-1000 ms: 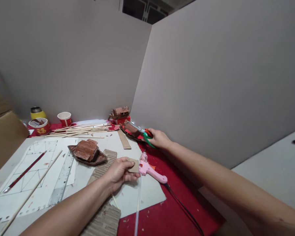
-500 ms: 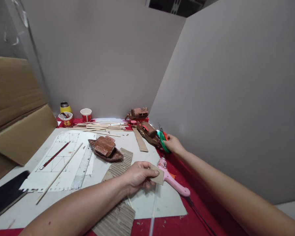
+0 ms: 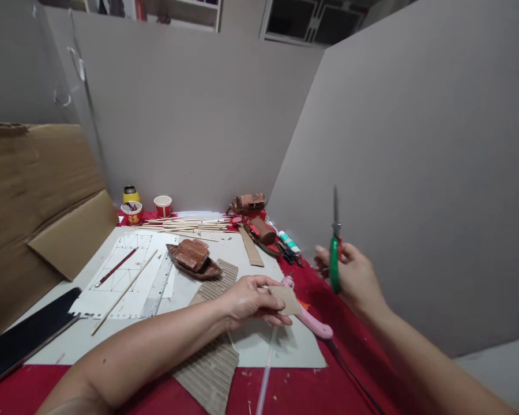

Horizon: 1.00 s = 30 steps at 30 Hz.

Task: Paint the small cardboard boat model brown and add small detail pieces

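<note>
My left hand [image 3: 248,300] pinches a small square of brown cardboard [image 3: 285,299] just above the white sheet on the table. My right hand [image 3: 357,276] is raised at the right, closed round the green handles of a pair of scissors [image 3: 335,248] whose blades point straight up. A pink glue gun [image 3: 307,317] lies on the red cloth between my two hands, its cord running off to the lower right.
A brown cardboard boat model [image 3: 194,259] sits mid-table, others [image 3: 259,227] stand by the back corner. A metal ruler [image 3: 158,291], stick [image 3: 123,293], red pencil [image 3: 115,268], corrugated strip [image 3: 211,357], wooden sticks [image 3: 185,222], paper cups [image 3: 163,204], large cardboard [image 3: 34,196] at left. Grey partitions enclose back and right.
My right hand has lifted the scissors from beside the far boat model and brought them up and toward me, blades upright. My left hand still holds the cardboard square.
</note>
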Available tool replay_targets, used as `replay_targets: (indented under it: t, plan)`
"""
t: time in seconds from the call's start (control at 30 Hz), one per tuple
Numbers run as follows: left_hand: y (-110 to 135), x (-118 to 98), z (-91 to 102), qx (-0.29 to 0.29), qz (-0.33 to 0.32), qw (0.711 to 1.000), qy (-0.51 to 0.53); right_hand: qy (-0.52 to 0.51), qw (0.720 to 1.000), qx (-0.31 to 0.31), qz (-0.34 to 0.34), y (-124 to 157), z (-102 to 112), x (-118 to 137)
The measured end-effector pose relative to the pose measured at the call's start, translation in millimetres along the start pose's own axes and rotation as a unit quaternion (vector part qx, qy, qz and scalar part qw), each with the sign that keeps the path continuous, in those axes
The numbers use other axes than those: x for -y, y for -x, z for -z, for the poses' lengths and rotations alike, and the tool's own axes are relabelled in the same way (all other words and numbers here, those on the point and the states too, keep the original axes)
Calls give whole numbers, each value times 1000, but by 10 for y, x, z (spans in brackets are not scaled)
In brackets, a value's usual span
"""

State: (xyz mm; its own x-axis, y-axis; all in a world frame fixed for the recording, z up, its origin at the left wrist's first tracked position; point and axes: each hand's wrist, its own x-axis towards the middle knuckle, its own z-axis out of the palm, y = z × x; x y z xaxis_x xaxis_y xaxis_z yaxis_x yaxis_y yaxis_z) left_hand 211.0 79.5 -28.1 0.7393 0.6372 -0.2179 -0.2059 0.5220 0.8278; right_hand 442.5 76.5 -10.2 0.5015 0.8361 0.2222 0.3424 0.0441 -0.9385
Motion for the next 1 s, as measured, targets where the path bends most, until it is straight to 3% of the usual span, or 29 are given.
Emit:
replay_targets:
  t: [0.17, 0.33, 0.5, 0.67, 1.0]
  plan:
    - [334, -85, -173, 5, 4, 998, -60, -92, 996, 0, 14, 790, 146, 251]
    - [824, 22, -253, -34, -5, 993, -110, -172, 981, 91, 19, 1214, -4, 369]
    - [1141, 227, -172, -138, -73, 984, -89, -161, 967, 196, 36, 1401, -296, 481]
    - [1234, 261, -74, -240, -162, 957, -39, -128, 953, 273, 42, 1538, -550, 474]
    - [1176, 187, 19, -248, -180, 952, -11, -146, 948, 280, 53, 1450, -880, 484]
